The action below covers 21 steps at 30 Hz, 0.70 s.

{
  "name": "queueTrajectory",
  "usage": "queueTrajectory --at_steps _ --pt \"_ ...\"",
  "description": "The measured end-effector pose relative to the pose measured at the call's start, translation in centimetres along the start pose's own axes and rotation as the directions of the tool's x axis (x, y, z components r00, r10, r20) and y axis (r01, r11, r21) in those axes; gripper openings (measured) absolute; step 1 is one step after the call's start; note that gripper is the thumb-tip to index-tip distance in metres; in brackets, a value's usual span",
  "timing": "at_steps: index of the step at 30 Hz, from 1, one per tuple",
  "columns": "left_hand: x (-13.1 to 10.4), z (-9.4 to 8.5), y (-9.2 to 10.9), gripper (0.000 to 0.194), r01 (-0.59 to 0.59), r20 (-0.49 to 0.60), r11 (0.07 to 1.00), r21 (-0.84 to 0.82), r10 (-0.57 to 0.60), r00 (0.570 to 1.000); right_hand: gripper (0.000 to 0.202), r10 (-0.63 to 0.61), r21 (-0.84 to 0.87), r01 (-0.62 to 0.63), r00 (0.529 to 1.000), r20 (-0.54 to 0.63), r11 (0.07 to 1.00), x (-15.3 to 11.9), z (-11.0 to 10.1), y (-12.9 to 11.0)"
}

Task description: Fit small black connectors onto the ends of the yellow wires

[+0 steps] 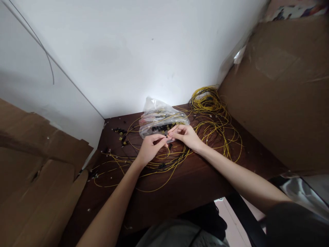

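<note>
Grey clothing (169, 236) on the person's lap and a dark sleeve (293, 221) lie nearest the camera, below the brown table (185, 187) at which two bare hands work on a small piece (167, 136) among yellow wires (174, 164). This piece, too small and blurred to identify, sits between the meeting fingertips, just in front of a clear plastic bag (152, 103) containing dark parts (159, 128). The step in hand appears to be fine handling of the piece; it is best done with both wrists steady, the pinches close together and the grip light, so that thin wire is neither kinked nor pulled. Loose loops should be kept from dragging on the work. Left hand (150, 148): thumb and forefinger are brought almost together, apparently pinching the piece from one side; how the remaining fingers lie is not clear. Right hand (188, 136): thumb and forefinger likewise close on the piece from the other side, with the other fingers curled near them. To the right stands a coiled bundle (205, 99) of yellow and black wire; to the left of the bag, small black parts (125, 140) lie scattered on the table.
</note>
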<state>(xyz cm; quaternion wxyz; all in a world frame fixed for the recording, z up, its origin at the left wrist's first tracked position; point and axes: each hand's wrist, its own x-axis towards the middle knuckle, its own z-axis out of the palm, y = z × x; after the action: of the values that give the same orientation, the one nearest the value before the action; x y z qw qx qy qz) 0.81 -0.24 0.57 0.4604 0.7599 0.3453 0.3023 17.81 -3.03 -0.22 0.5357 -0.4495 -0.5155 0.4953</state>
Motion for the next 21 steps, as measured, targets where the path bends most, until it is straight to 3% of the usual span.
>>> queueTrajectory --at_steps 10,21 --pt "-0.08 -0.12 0.09 0.026 -0.016 -0.001 0.999 0.028 0.016 1.0 0.031 0.031 0.113 -0.033 0.999 0.02 0.993 0.21 -0.05 0.14" --pt "-0.07 -0.11 -0.16 0.027 -0.033 0.012 0.999 0.008 0.033 0.999 0.022 0.013 -0.009 -0.013 1.0 0.015 1.0 -0.01 -0.07 -0.35"
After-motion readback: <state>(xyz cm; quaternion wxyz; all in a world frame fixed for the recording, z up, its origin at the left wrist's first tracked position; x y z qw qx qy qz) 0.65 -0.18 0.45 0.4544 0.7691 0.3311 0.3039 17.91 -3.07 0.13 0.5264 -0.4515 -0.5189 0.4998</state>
